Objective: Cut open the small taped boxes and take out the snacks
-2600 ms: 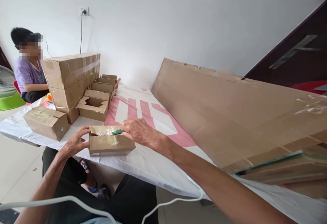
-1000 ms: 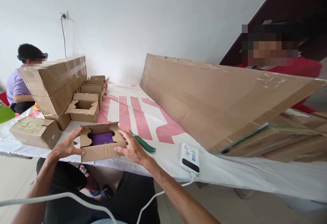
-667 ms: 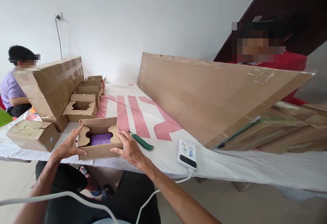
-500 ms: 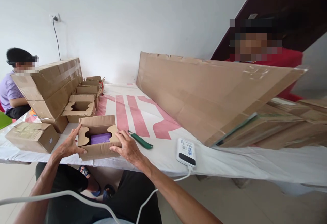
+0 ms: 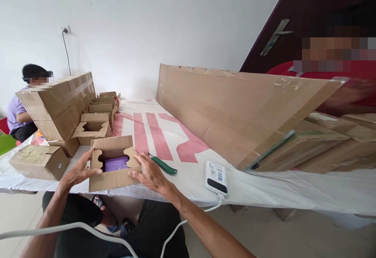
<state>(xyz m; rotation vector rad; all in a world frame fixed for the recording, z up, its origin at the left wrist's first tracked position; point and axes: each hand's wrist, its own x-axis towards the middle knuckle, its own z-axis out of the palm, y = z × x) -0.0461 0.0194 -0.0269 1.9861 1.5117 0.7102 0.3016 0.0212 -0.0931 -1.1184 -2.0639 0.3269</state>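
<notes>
Right now you have both hands on a small open cardboard box at the near edge of the table: your left hand presses flat against its left wall with the fingers spread and the thumb reaching toward the flap, while your right hand cups the right front corner, fingers splayed over the wall and flap. Neither hand is closed; the box is braced between your two open palms, resting on the white and pink cover. Between your hands the flaps stand folded back, and a purple item lies down inside the box. Just beyond your right hand's fingertips a green-handled cutter lies loose on the cover, near the hand but not touching it. Farther out from your right hand a white power bank sits near the table edge with its white cable dropping toward you. To the outside of your left hand a closed taped box rests on the table, and beyond the held box a row of open boxes runs alongside a stack of larger cartons. A long cardboard sheet leans well beyond your right hand. One person sits behind the cartons.
</notes>
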